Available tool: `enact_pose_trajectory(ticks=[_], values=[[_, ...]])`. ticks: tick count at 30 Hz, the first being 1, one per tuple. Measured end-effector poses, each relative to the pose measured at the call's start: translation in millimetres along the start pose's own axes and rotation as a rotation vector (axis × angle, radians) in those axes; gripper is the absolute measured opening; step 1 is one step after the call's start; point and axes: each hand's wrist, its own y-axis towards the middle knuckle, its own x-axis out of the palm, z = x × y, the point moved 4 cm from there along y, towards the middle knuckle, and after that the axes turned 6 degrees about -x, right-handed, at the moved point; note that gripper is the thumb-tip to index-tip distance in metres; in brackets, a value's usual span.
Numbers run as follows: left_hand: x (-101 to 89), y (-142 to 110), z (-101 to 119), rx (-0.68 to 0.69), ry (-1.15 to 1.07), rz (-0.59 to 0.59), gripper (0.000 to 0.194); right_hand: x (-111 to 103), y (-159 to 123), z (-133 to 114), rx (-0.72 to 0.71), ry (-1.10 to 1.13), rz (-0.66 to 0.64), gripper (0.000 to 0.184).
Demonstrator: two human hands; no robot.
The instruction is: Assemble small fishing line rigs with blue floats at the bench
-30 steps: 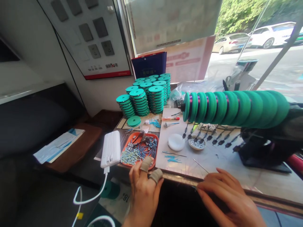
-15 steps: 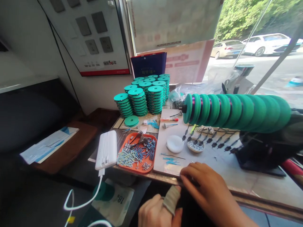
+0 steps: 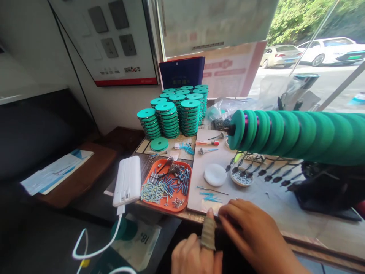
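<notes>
My left hand [image 3: 196, 251] is at the bottom middle, below the board's front edge. Its index finger, in a beige finger cover [image 3: 208, 233], points up while the other fingers curl in. Close on its right, my right hand [image 3: 248, 224] rests at the board edge with bent fingers drawn together. Anything held in either hand is too small or hidden to make out. Just beyond the fingers lie thin blue pieces [image 3: 210, 197] and a thin metal rod [image 3: 212, 190] on the pale board [image 3: 196, 171]. A white round disc [image 3: 215, 175] and a bowl of small pale beads [image 3: 242, 178] sit farther back.
An orange tray [image 3: 146, 179] holds small metal parts and blue and yellowish pieces. Green spools [image 3: 165, 118] stand stacked behind it. A row of green discs on a shaft [image 3: 285, 133] overhangs the board's right side. A white power bank [image 3: 127, 180] trails a cable at left.
My left index finger has straightened and moved up toward the board edge. My right hand stays nearly in place. The view has shifted slightly, moving the green roll rightward.
</notes>
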Motion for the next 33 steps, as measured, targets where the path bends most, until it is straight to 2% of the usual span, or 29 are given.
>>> enact_pose_trajectory(ticks=[6, 19, 25, 28, 33], values=[[-1.6, 2.8, 0.7, 0.000, 0.041, -0.020, 0.048, -0.1, 1.1, -1.5, -0.010, -0.016, 0.009, 0.022], [-1.4, 2.6, 1.8, -0.014, 0.076, -0.034, 0.058, -0.2, 0.9, -1.2, -0.018, -0.005, 0.034, 0.022], [-2.7, 6.1, 3.1, 0.075, 0.173, -0.132, 0.077, -19.1, -6.4, 5.8, -0.192, -0.175, 0.044, 0.032], [-4.1, 8.4, 3.0, 0.120, 0.200, -0.141, 0.079, -30.6, -13.8, 14.6, -0.235, -0.287, 0.043, 0.036], [-4.8, 11.3, 1.6, 0.144, 0.232, -0.143, 0.082, -42.1, -22.5, 23.1, -0.281, -0.342, 0.043, 0.033]])
